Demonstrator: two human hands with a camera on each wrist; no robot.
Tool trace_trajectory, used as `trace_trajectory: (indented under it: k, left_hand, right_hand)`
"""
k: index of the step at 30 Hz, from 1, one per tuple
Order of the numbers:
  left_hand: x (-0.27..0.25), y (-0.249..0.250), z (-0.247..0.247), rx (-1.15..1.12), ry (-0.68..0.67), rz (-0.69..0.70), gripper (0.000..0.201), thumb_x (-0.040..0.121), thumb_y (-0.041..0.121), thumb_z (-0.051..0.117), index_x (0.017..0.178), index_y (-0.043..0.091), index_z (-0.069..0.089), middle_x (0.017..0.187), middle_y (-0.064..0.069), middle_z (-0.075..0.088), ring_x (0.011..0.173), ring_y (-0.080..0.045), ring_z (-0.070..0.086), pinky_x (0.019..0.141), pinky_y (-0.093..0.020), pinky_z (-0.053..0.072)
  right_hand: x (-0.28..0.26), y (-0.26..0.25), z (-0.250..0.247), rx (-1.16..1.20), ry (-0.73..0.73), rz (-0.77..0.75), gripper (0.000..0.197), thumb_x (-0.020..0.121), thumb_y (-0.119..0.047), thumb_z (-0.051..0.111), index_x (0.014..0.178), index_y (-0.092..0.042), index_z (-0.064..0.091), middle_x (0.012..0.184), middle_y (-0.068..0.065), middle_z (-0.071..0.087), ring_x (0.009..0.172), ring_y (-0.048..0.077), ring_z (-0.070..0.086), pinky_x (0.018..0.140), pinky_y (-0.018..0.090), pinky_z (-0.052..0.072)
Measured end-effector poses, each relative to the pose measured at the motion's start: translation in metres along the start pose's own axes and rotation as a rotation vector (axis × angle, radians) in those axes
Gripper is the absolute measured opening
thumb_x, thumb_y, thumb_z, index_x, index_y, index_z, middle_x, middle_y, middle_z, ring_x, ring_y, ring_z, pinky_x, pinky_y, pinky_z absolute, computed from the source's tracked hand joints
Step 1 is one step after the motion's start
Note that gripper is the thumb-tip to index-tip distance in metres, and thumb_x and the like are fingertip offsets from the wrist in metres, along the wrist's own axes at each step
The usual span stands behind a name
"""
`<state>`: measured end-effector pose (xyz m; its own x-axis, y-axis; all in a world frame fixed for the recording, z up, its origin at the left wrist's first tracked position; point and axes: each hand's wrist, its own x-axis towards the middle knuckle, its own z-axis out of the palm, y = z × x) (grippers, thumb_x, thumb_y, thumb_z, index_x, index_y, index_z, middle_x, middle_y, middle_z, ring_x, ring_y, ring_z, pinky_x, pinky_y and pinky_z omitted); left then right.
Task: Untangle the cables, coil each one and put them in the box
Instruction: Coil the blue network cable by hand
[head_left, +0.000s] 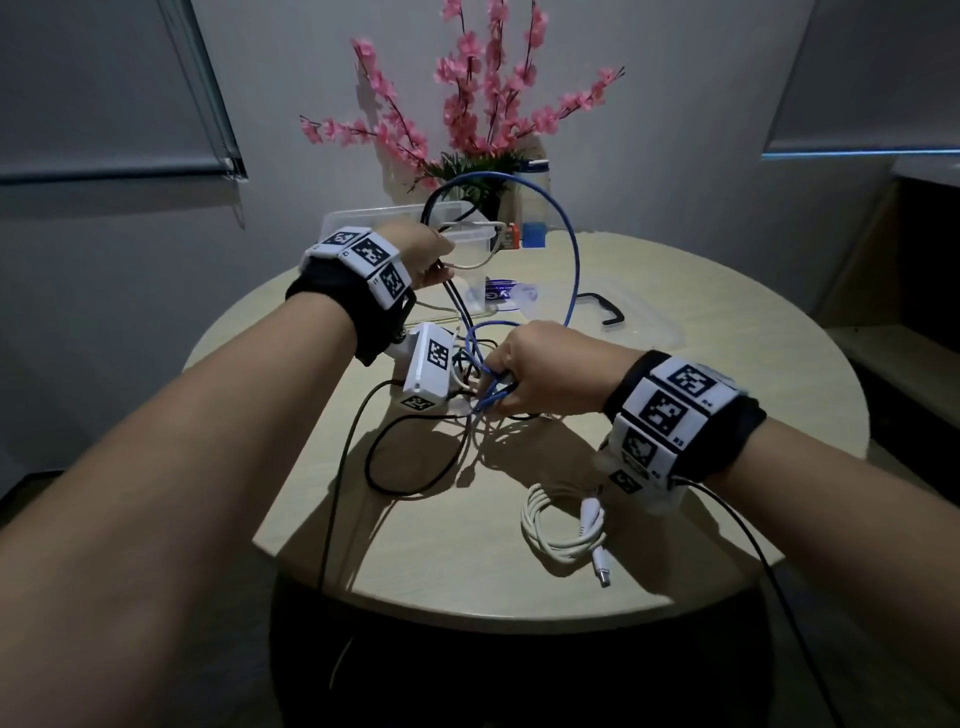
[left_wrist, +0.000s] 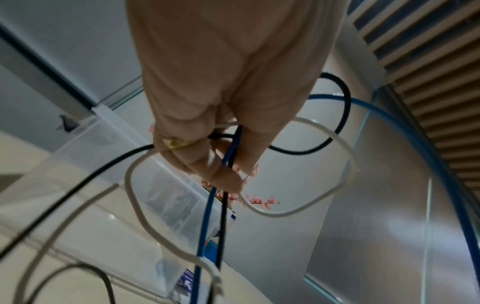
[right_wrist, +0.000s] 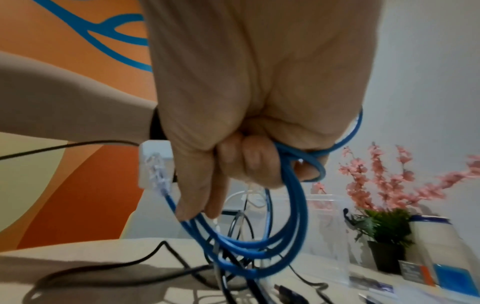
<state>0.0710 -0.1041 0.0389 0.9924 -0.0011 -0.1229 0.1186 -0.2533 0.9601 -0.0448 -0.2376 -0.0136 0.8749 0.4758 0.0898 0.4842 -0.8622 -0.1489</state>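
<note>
right hand (head_left: 540, 371) grips blue cable (right_wrist: 262, 244) loops; left hand (head_left: 423, 254) pinches mixed strands; feed blue free slowly, keeping loops even.

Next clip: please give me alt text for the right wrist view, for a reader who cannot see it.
Seen from the wrist, the right hand grips several loops of a blue cable, whose clear plug sticks out beside the thumb. Below, black cables lie tangled on a pale table, with pink flowers behind.
</note>
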Motion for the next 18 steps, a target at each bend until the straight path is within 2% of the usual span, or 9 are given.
trace_trajectory:
  k: [3,4,6,8,11,12,14,16,18]
  left_hand:
    - [0.003,-0.004,-0.008,0.216,0.021,0.128,0.012,0.09,0.004,0.059,0.082,0.005,0.051,0.076,-0.007,0.051,0.064,-0.015,0.055,0.076,-0.028,0.055]
    - [0.002,-0.006,-0.011,0.314,0.034,0.176,0.01,0.088,0.005,0.063,0.083,0.004,0.054,0.077,-0.008,0.054,0.066,-0.017,0.058,0.076,-0.03,0.056]
    - [-0.001,-0.01,-0.016,0.509,0.037,0.23,0.012,0.085,0.009,0.068,0.086,0.003,0.058,0.079,-0.009,0.059,0.071,-0.02,0.062,0.064,-0.024,0.057]
    - [-0.004,-0.013,-0.02,0.67,-0.044,0.208,0.025,0.084,0.013,0.07,0.103,0.001,0.06,0.091,-0.012,0.06,0.08,-0.022,0.062,0.064,-0.026,0.057]
    - [-0.016,-0.011,-0.026,0.864,-0.173,0.177,0.062,0.082,0.023,0.073,0.135,0.013,0.043,0.109,-0.01,0.053,0.083,-0.023,0.06,0.064,-0.029,0.055]
    - [-0.023,-0.009,-0.027,0.964,-0.183,0.224,0.068,0.082,0.028,0.073,0.139,0.017,0.038,0.116,-0.01,0.052,0.085,-0.023,0.06,0.066,-0.027,0.052]
    - [-0.035,-0.006,-0.026,1.085,-0.206,0.401,0.071,0.081,0.034,0.072,0.141,0.022,0.036,0.133,-0.007,0.046,0.107,-0.024,0.056,0.083,-0.027,0.045]
    - [-0.052,-0.004,-0.021,0.964,-0.327,0.522,0.068,0.08,0.032,0.073,0.138,0.026,0.04,0.123,0.003,0.052,0.112,-0.018,0.055,0.09,-0.026,0.042]
    - [-0.067,-0.005,-0.01,0.752,-0.499,0.506,0.065,0.08,0.024,0.074,0.136,0.027,0.042,0.098,0.017,0.055,0.092,-0.011,0.061,0.079,-0.022,0.048]
  right_hand:
    - [0.0,0.012,-0.007,0.014,0.052,0.094,0.028,0.086,-0.038,0.068,0.09,-0.01,0.068,0.081,0.005,0.067,0.069,0.018,0.055,0.055,0.025,0.039]
    - [-0.002,0.015,-0.011,0.048,0.078,0.128,0.03,0.087,-0.04,0.065,0.087,-0.01,0.065,0.076,0.003,0.062,0.064,0.015,0.051,0.051,0.021,0.033]
    - [-0.005,0.022,-0.02,0.146,0.163,0.182,0.033,0.088,-0.044,0.063,0.078,-0.013,0.058,0.065,-0.002,0.051,0.055,0.009,0.042,0.046,0.02,0.027]
    - [-0.009,0.031,-0.027,0.293,0.287,0.201,0.034,0.089,-0.042,0.062,0.076,-0.011,0.059,0.058,-0.004,0.044,0.049,0.008,0.035,0.044,0.02,0.024]
    - [-0.012,0.041,-0.033,0.526,0.451,0.204,0.033,0.092,-0.037,0.06,0.084,-0.005,0.063,0.058,-0.006,0.038,0.049,0.005,0.03,0.05,0.025,0.024]
    - [-0.014,0.042,-0.035,0.622,0.493,0.212,0.029,0.093,-0.036,0.059,0.085,-0.008,0.064,0.057,-0.008,0.037,0.048,0.004,0.03,0.051,0.025,0.024]
    - [-0.016,0.042,-0.039,0.826,0.549,0.213,0.019,0.095,-0.029,0.057,0.083,-0.015,0.061,0.053,-0.011,0.036,0.047,0.005,0.028,0.051,0.023,0.023]
    - [-0.018,0.039,-0.043,1.035,0.57,0.166,0.022,0.098,-0.021,0.053,0.076,-0.018,0.056,0.049,-0.011,0.031,0.044,0.005,0.023,0.047,0.022,0.019]
    - [-0.02,0.035,-0.048,1.221,0.571,0.095,0.029,0.099,-0.017,0.049,0.071,-0.019,0.053,0.052,-0.007,0.025,0.045,0.007,0.02,0.047,0.022,0.018]
